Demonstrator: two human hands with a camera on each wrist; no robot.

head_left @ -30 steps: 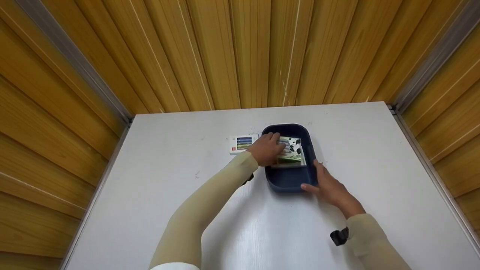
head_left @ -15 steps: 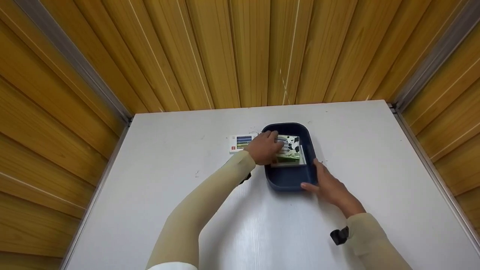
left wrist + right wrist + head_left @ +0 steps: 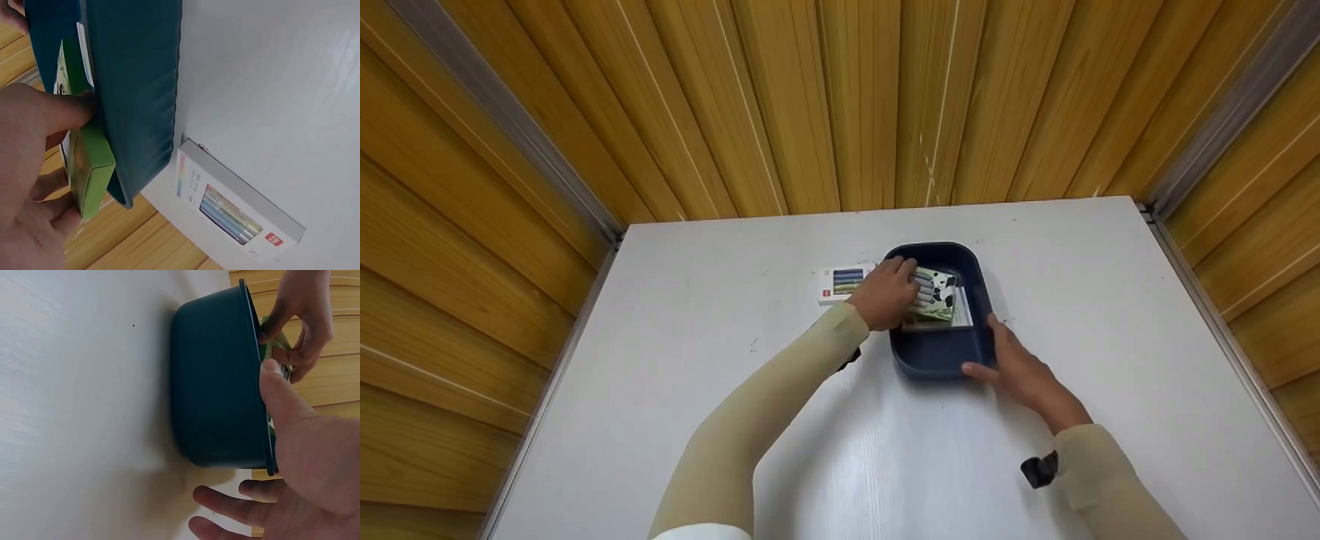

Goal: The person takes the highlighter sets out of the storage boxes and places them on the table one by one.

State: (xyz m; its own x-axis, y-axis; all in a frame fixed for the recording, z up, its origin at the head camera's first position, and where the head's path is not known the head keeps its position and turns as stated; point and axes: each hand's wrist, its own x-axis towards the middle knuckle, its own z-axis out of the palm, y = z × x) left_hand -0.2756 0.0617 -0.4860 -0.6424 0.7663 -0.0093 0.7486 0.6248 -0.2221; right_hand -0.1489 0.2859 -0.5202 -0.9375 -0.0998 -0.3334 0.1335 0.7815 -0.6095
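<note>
Near the frame's centre, left grip (image 3: 887,292) pinches the green box (image 3: 940,291), best kept off the tub rim (image 3: 934,372), right grip (image 3: 1024,379) loose-fingered

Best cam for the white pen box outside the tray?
Left wrist: white pen box shows large, its window and red logo uncovered. Head has it small, partly behind the left hand. Right wrist doesn't show it.

- Table (image 3: 907,465): white top, faint streaky grain, flat.
- Surface wear: small dark scuffs (image 3: 753,346) left of centre, plus scattered specks.
- Navy-blue bin (image 3: 937,356): standing upright on it toward the back, rounded corners, long axis front to back.
- White pen box (image 3: 236,208): lying flat, window up, just left of the bin; can't tell if touching.
</note>
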